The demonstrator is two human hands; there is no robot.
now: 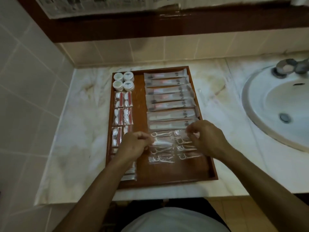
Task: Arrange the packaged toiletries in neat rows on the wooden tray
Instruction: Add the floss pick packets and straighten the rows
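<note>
Both hands pinch clear floss-pick packets at frame centre: my left hand (135,144), my right hand (204,138). Toothbrush sachets (168,97) and cotton packs (123,108) already line the wooden tray (167,174); floss rows remain loose.

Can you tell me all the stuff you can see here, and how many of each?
wooden tray: one, brown, on the countertop, left of the sink
round tubs: four, white, far left corner of the tray
cotton packets: at least six, clear with red and white, left column; more hidden under the arm
long sachets: about eight, pale and clear, stacked in a row on the right side
floss pick packets: several, clear with white picks, two columns near the front
countertop: one, pale marble
sink: one, white, on the right
tap: one, grey metal, behind the sink
left hand: pinching a floss pick packet's edge
right hand: pinching a clear packet
</note>
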